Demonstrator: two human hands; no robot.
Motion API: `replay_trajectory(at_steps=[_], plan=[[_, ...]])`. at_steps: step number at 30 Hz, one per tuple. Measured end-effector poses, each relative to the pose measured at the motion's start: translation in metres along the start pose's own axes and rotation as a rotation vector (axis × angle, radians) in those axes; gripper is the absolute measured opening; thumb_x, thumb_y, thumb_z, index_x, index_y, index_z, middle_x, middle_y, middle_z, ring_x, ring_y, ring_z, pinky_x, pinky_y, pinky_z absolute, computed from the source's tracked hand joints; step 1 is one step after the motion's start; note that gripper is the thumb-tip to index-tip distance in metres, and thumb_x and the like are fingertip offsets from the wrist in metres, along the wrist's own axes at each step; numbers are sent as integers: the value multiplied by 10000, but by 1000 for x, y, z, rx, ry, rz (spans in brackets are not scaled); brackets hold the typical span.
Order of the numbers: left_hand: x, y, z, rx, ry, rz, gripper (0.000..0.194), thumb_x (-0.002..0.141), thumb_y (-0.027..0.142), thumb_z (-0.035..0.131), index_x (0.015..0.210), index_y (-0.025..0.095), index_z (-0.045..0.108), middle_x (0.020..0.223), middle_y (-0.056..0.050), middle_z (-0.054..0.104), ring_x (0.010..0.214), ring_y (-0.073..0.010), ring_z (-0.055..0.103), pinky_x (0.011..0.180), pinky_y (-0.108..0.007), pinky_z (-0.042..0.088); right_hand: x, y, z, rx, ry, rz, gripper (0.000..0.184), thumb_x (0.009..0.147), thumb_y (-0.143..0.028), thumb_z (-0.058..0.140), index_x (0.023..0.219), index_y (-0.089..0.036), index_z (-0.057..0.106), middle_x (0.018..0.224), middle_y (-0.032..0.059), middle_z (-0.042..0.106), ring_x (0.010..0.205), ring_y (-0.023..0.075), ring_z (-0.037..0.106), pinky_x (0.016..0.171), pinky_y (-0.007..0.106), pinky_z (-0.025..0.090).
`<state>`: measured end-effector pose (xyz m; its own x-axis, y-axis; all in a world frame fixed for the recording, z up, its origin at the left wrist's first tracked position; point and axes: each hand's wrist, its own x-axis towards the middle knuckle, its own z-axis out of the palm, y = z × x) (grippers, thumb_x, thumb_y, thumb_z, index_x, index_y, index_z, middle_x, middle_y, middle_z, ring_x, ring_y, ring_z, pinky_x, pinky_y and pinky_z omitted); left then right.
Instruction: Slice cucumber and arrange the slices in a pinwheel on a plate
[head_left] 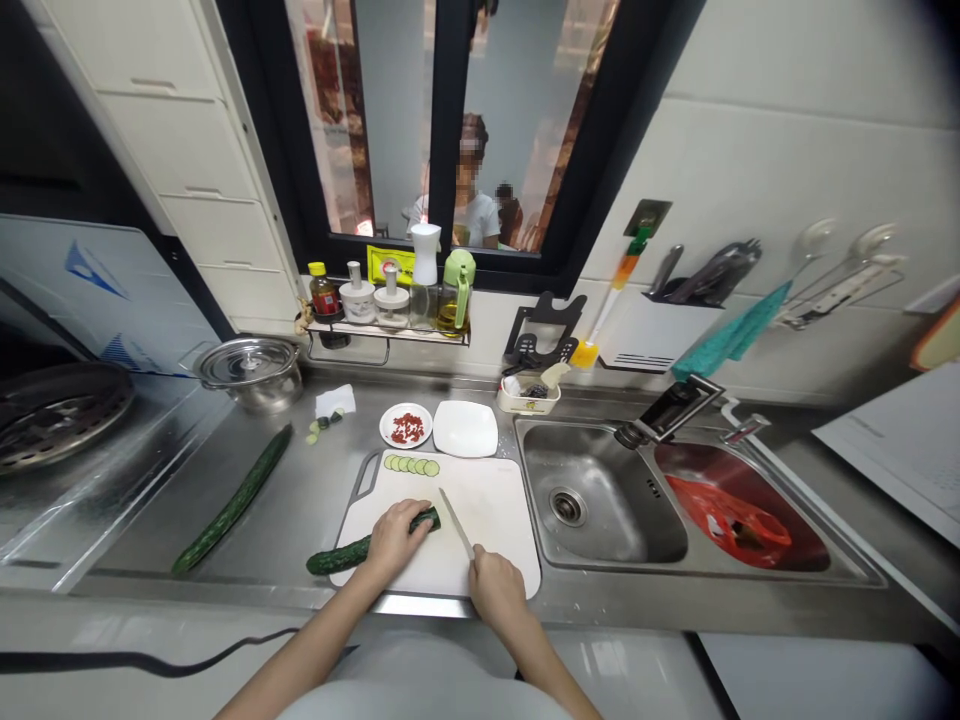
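My left hand (pixel 397 538) is closed over a dark green cucumber (pixel 341 556) near its cut end, which lies on the white cutting board (pixel 480 490). The cucumber's other end sticks out past the board's left edge. In my right hand (pixel 496 585) is the handle of a kitchen knife (pixel 456 522). Its blade points away from me, just right of the cucumber's cut end and apart from it. A row of several cucumber slices (pixel 411 465) overlaps at the board's upper left. Behind the board stand a plate of chopped red pieces (pixel 407 428) and a white square plate (pixel 465 430).
A whole cucumber (pixel 234 500) lies on the steel counter at left, near a lidded pot (pixel 251 372) and cucumber scraps (pixel 315 430). To the right is a double sink (pixel 607 500) with a red plastic bag (pixel 731 525). A seasoning rack (pixel 390 330) hangs below the window.
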<state>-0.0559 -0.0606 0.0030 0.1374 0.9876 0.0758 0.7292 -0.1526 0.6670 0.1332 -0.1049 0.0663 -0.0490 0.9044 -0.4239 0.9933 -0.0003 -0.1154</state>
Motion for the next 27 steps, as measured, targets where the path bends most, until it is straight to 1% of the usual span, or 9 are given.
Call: replay_trajectory(at_steps=[3,7,10,14,16,20,22,24,27], plan=[[-2,1,0,0,9,27,302,888,321,506,1150,247,636,1149,-46,661,1058,-194,589,950,-336,440,8,2,1,-26,24,14,383,954,-166,276,1151,-150,604,974,154,703,963,239,661,751,290,439],[-4,-1,2,4,32,39,301,897,336,492,1143,246,640,1125,-52,663,1047,-196,590,937,-333,447,19,6,2,-1,68,40,407,964,-181,262,1252,-210,549,963,127,702,933,228,662,733,289,425],[-6,-5,4,15,51,53,292,901,348,487,1121,242,648,1101,-52,667,1028,-198,592,926,-336,453,23,11,3,21,125,66,397,955,-199,314,1289,-237,525,1005,106,694,931,216,652,751,287,412],[-8,-10,4,0,79,88,289,910,365,475,1114,250,644,1080,-44,669,998,-197,596,901,-345,464,26,17,8,48,210,77,407,908,-185,416,1299,-220,522,1029,90,680,966,188,621,804,267,386],[-8,-13,4,-18,112,86,278,914,378,469,1083,246,647,1064,-43,669,984,-199,596,883,-348,470,27,21,11,44,249,60,433,881,-170,452,1307,-214,514,1052,85,674,977,187,607,823,269,377],[-2,-15,2,-43,213,59,269,917,403,460,971,215,644,987,-55,661,946,-207,591,845,-352,475,29,27,15,-26,330,19,469,837,-155,514,1303,-210,515,1063,82,667,971,212,589,834,292,364],[4,-14,-1,-31,247,79,268,909,409,470,976,212,640,994,-65,650,967,-218,579,864,-368,466,30,29,15,-69,359,-4,471,824,-152,539,1292,-204,522,1048,87,666,967,222,582,829,300,359],[13,-10,-5,-11,239,119,274,897,412,491,1027,223,641,1039,-70,637,1010,-230,564,902,-388,450,30,30,14,-109,379,-23,457,825,-148,544,1280,-194,529,1024,93,666,951,227,581,816,308,358],[27,1,-10,18,159,161,320,884,428,517,1123,249,632,1136,-72,608,1076,-240,535,950,-410,422,31,29,11,-156,399,-47,428,840,-139,531,1266,-182,539,991,97,667,918,225,584,794,316,357]])
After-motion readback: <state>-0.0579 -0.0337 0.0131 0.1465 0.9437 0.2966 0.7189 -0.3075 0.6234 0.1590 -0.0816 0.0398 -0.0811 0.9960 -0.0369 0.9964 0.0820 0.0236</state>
